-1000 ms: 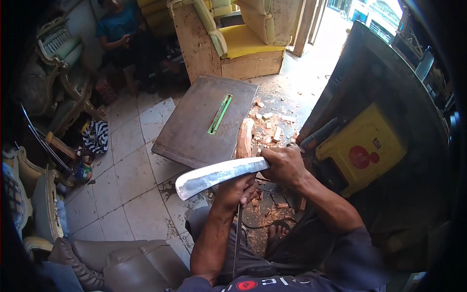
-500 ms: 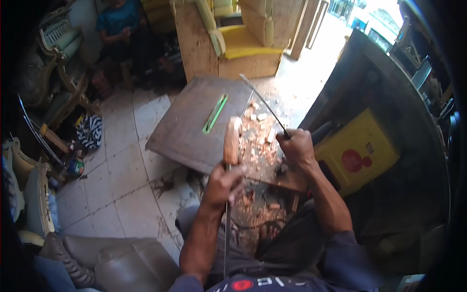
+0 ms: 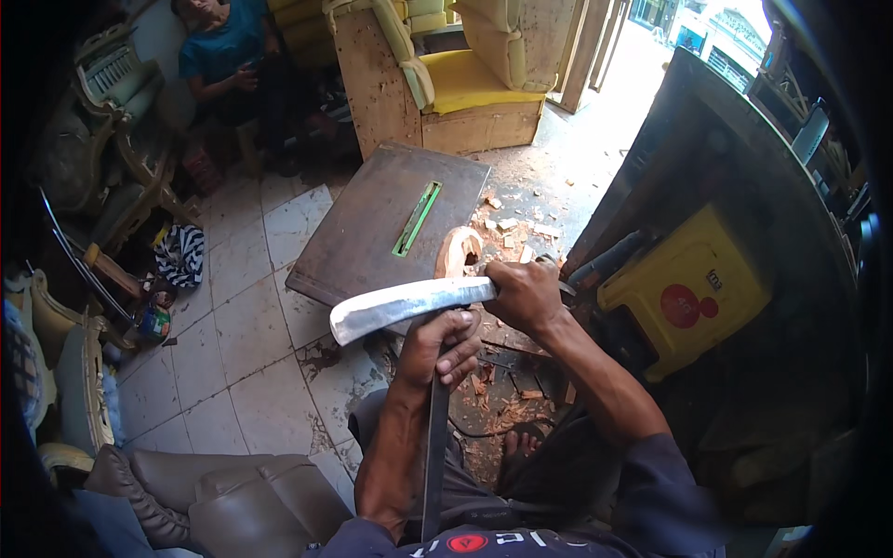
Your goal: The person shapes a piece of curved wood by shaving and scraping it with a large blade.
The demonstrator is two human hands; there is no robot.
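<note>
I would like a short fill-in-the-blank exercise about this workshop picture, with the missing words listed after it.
1. The right hand grips a broad-bladed ______, its blade pointing to the person's left.
2. The left hand holds a carved piece of ______ upright.
3. Beyond the hands, a green strip lies on a dark brown ______.
4. To the person's right stands a ______ plastic stool.

Missing words: knife; wood; board; yellow

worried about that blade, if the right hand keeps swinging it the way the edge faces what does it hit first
Most likely the wood piece that the left hand steadies: the right hand holds the blade across it, close above the left fingers. Depth is unclear, so those fingers may be near the line.
</note>
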